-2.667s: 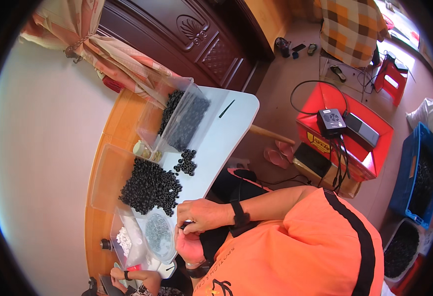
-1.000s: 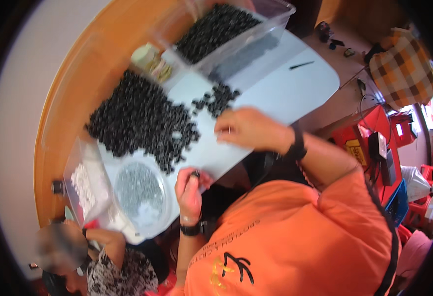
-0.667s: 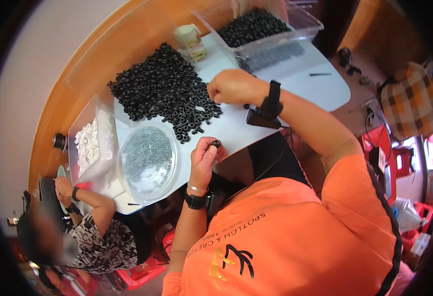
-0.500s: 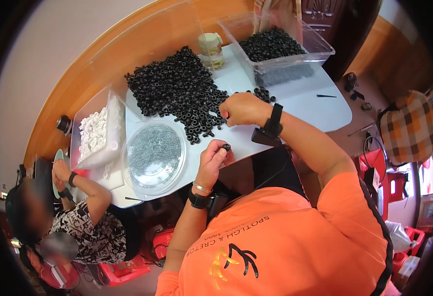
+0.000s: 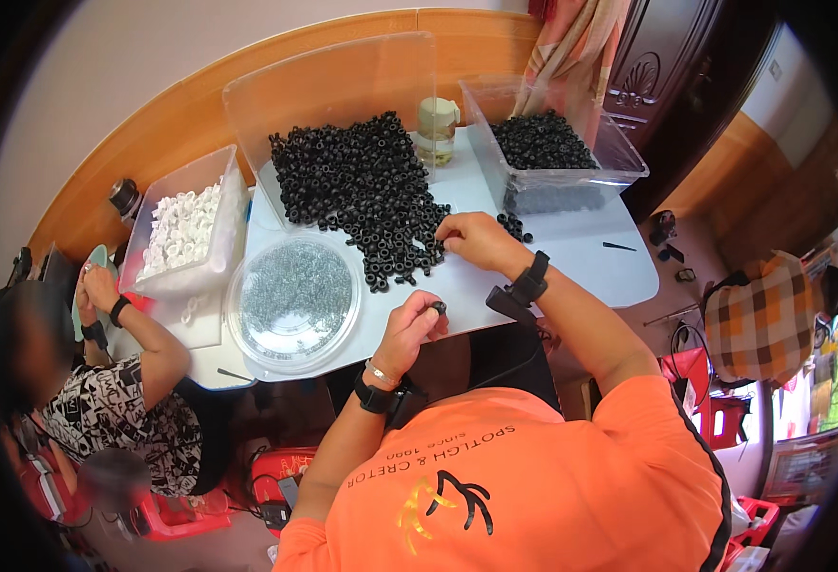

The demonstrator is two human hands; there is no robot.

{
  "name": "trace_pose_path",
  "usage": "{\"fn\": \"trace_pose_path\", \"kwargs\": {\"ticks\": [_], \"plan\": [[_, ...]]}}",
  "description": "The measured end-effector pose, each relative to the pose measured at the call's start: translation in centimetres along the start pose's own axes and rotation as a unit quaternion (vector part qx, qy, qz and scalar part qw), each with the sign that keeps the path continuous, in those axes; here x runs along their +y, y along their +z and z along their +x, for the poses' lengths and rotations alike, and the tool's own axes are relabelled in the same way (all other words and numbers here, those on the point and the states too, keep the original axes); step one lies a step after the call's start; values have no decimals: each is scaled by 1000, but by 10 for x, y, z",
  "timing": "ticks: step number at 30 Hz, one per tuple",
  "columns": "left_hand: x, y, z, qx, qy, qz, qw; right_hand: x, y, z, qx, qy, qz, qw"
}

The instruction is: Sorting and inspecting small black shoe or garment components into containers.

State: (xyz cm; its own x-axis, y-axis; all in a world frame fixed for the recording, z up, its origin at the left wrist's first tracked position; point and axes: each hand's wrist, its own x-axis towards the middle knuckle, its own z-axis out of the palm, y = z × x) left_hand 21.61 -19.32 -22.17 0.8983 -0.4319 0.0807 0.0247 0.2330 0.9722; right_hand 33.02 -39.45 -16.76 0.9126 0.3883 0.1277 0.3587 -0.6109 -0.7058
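At the table's near edge my left hand (image 5: 407,334) is closed, pinching a small black ring-shaped part (image 5: 439,307) between thumb and fingertips. Further off and to the right, my right hand (image 5: 484,241) reaches to the right side of a big heap of black ring-shaped parts (image 5: 352,176). Its fingers are pinched together at the heap; whatever is between them is hidden. Left of my hands sits a round clear tub (image 5: 349,329) with many tiny shiny grey pieces in it. A few loose black parts (image 5: 514,227) lie just beyond my right hand.
A clear bin (image 5: 619,162) of black parts stands back right, near a lidded jar (image 5: 436,129). On the left a clear bin (image 5: 232,224) holds white parts. A thin black tool (image 5: 619,247) lies at right. A co-worker's hands (image 5: 97,286) are busy at far left.
The whole view has tilted and shifted. My left hand keeps its black part near the table edge, while my right hand stays pinched by the heap. The co-worker's hands and arms have shifted slightly.
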Motion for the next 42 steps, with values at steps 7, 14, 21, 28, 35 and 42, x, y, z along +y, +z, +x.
{"fn": "trace_pose_path", "kwargs": {"ticks": [7, 14, 21, 28, 35, 42], "plan": [[4, 1, 1, 10, -7, -6, 1000, -14, 0, -27, -16, 76, 291, 954], [5, 0, 2, 6, -8, -18, 1000, -19, 28, -64, -12, 92, 350, 932], [6, 1, 0, 23, -12, -53, 998, -31, 44, -75, 17, 112, 378, 919], [5, 0, 0, 31, -8, -97, 995, -24, 42, -80, 6, 89, 427, 900], [0, -2, 1, 9, 4, -57, 998, -27, 35, -76, -60, 124, 427, 894], [0, -1, 2, 36, 16, -73, 997, -26, 36, -74, -36, 94, 431, 897]]}}
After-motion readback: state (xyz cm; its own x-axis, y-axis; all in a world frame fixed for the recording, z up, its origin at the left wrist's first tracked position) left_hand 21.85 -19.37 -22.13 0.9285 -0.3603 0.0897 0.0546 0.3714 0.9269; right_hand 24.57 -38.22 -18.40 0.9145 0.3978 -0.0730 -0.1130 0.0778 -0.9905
